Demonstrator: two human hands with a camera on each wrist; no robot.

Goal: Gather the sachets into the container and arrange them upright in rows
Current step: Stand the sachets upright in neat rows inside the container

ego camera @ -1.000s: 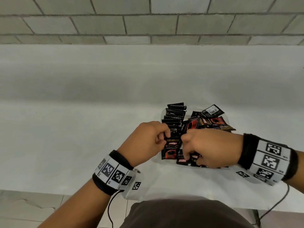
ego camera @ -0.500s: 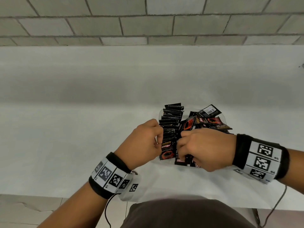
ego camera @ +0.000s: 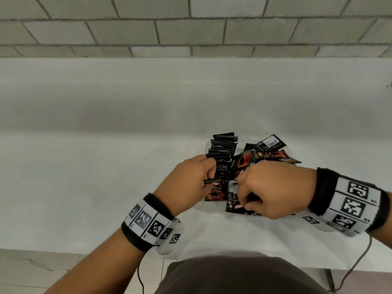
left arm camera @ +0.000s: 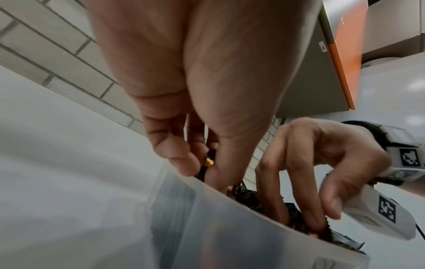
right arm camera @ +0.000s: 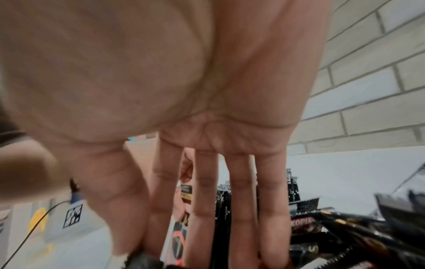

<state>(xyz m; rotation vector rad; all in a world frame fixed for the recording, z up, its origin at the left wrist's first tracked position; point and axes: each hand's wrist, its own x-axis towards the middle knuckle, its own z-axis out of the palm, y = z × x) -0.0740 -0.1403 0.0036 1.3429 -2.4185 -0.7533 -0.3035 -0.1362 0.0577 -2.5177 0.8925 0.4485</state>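
A clear plastic container on the white counter holds black sachets. An upright row of sachets fills its left side. A loose pile of sachets lies jumbled on its right side. My left hand pinches the top edge of the nearest sachet at the front of that row; the left wrist view shows thumb and fingers closed on the sachet's edge. My right hand reaches down at the container's near end, its fingers and thumb around a few sachets there.
The white counter spreads wide to the left and behind the container, up to a grey brick wall. Its front edge runs just below my wrists. A cable hangs from my right wristband.
Both hands stay at the container's near end. The left hand has drawn a little closer to the upright row with its sachet; the right hand's fingers have dug lower among the front sachets.
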